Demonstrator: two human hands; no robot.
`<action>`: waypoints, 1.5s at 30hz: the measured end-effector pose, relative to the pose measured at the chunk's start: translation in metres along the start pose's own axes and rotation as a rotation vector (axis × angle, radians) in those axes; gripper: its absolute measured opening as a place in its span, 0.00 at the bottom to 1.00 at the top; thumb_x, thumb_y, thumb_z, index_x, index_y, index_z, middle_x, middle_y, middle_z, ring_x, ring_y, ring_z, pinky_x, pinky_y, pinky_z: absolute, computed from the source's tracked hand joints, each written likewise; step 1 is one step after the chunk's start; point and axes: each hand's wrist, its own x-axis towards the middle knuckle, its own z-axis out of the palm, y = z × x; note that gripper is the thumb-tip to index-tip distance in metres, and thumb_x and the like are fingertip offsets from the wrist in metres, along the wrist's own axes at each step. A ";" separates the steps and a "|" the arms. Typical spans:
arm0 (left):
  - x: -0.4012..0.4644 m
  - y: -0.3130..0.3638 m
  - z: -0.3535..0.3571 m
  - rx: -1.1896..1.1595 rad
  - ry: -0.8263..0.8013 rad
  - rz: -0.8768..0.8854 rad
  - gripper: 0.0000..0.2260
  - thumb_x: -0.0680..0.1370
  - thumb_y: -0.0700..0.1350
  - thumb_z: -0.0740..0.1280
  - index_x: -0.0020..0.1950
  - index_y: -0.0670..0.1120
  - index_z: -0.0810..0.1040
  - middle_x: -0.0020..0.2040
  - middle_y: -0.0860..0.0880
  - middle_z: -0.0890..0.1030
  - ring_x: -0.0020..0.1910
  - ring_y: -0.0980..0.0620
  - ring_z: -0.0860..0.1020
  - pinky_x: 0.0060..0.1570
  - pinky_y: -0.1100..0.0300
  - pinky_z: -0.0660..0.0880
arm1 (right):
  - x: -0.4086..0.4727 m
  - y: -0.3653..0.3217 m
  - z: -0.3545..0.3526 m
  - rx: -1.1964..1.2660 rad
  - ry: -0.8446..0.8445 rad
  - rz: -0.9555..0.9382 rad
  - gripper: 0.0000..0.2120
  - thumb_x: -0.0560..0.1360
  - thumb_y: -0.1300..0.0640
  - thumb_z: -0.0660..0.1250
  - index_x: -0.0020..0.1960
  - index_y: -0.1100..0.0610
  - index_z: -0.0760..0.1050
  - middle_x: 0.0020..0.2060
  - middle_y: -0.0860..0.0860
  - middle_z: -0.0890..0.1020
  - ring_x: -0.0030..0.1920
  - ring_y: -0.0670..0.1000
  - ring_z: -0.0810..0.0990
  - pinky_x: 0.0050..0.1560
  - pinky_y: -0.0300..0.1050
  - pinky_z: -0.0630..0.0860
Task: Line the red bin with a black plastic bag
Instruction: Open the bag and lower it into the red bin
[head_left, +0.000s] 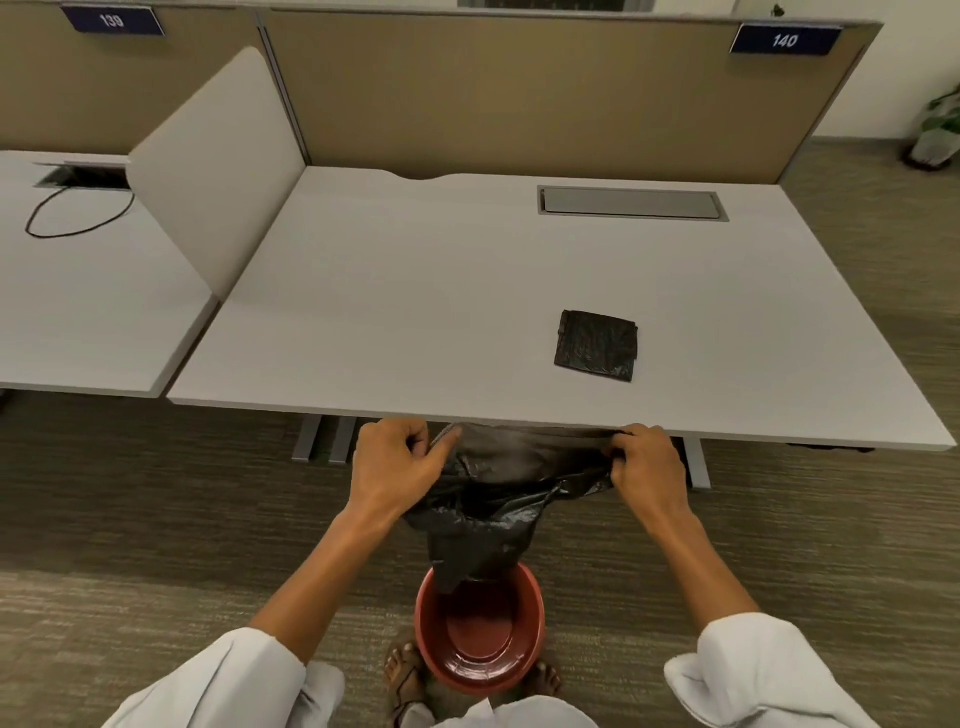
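Observation:
A round red bin stands on the carpet between my feet, its inside bare. Above it hangs an unfolded black plastic bag, its mouth stretched wide between my two hands just below the desk's front edge. My left hand pinches the bag's left rim. My right hand grips the right rim. The bag's bottom end dangles into the far side of the bin's opening. A second black bag, still folded into a flat square, lies on the desk to the right.
The white desk fills the middle, with a closed cable hatch at the back right and tan partitions behind. A neighbouring desk with a black cable is at the left. A potted plant stands far right on the carpet.

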 end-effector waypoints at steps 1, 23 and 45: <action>0.000 -0.001 -0.001 -0.054 -0.035 -0.002 0.25 0.72 0.53 0.75 0.26 0.52 0.61 0.20 0.55 0.64 0.21 0.56 0.65 0.28 0.68 0.65 | 0.002 0.001 0.000 0.018 -0.012 0.015 0.10 0.76 0.64 0.65 0.53 0.58 0.83 0.50 0.54 0.82 0.50 0.55 0.77 0.43 0.47 0.76; -0.015 0.019 -0.024 -0.360 -0.652 0.088 0.08 0.76 0.41 0.72 0.45 0.47 0.73 0.37 0.45 0.74 0.29 0.57 0.66 0.32 0.64 0.65 | 0.009 -0.038 0.029 0.269 0.027 -0.015 0.38 0.70 0.66 0.74 0.76 0.59 0.62 0.81 0.50 0.47 0.54 0.57 0.82 0.59 0.53 0.80; -0.027 -0.023 -0.031 0.204 -0.312 -0.144 0.17 0.68 0.49 0.75 0.56 0.52 0.82 0.55 0.60 0.77 0.52 0.61 0.76 0.56 0.63 0.73 | 0.017 -0.020 0.036 1.510 -0.139 0.824 0.05 0.76 0.66 0.66 0.46 0.63 0.81 0.52 0.63 0.82 0.49 0.55 0.81 0.52 0.50 0.80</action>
